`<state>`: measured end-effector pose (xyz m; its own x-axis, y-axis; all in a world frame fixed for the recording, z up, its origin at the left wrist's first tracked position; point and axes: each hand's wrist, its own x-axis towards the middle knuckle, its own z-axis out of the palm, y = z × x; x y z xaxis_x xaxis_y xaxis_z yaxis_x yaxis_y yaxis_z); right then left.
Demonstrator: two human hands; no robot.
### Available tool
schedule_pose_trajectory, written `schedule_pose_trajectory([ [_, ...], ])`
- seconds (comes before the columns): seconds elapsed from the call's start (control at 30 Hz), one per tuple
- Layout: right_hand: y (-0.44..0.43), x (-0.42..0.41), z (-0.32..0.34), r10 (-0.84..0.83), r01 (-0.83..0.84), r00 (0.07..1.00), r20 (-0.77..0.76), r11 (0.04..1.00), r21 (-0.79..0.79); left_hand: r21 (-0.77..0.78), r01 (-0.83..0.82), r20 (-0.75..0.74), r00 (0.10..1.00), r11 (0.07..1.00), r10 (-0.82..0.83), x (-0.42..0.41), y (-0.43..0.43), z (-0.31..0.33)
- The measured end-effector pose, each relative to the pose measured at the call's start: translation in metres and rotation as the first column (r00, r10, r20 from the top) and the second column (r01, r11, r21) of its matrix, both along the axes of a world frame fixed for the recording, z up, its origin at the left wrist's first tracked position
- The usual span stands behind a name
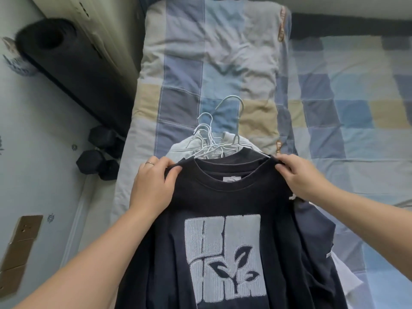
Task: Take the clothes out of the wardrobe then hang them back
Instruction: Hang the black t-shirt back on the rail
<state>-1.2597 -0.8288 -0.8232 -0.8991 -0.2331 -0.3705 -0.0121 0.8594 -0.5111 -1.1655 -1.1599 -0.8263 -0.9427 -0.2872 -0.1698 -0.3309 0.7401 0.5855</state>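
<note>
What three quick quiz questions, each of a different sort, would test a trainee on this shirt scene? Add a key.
1. True or false: the left hand and the right hand both pinch the black T-shirt at its shoulders.
2. The hooks of the wire hangers lie over: A the folded quilt, B the floor, C a rolled mat.
3. Which hand wears the ring?
Key: 1 true; 2 A; 3 the left.
</note>
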Motion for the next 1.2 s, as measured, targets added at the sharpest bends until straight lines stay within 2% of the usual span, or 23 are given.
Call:
schedule_pose_trajectory([
  [0.23, 0.031, 0.067, 0.132, -0.134, 0.121, 0.978, -0.161, 0.989, -0.088, 0.121, 0.041, 0.065, 0.997, 0.992, -0.049, 0.023, 0.021, 0.116],
  [0.43, 0.059, 0.161, 0.227, -0.387, 0.35, 0.897, -0.213, 0.917, -0.192, 0.197, 0.131, -0.001, 0.991, 0.972, -0.133, 0.059, 0.058, 0.202],
  [0.73, 0.129, 0.302, 0.316, -0.702, 0.628, 0.619, -0.353, 0.712, -0.314, 0.26, 0.405, -0.173, 0.913, 0.877, -0.37, 0.092, 0.16, 0.279],
  [0.97, 0.221, 0.417, 0.354, -0.831, 0.757, 0.36, -0.424, 0.526, -0.387, 0.243, 0.633, -0.258, 0.773, 0.735, -0.58, 0.132, 0.293, 0.319],
  [1.2, 0.329, 0.555, 0.385, -0.862, 0.813, 0.133, -0.489, 0.377, -0.443, 0.198, 0.79, -0.353, 0.609, 0.58, -0.71, 0.217, 0.453, 0.355],
])
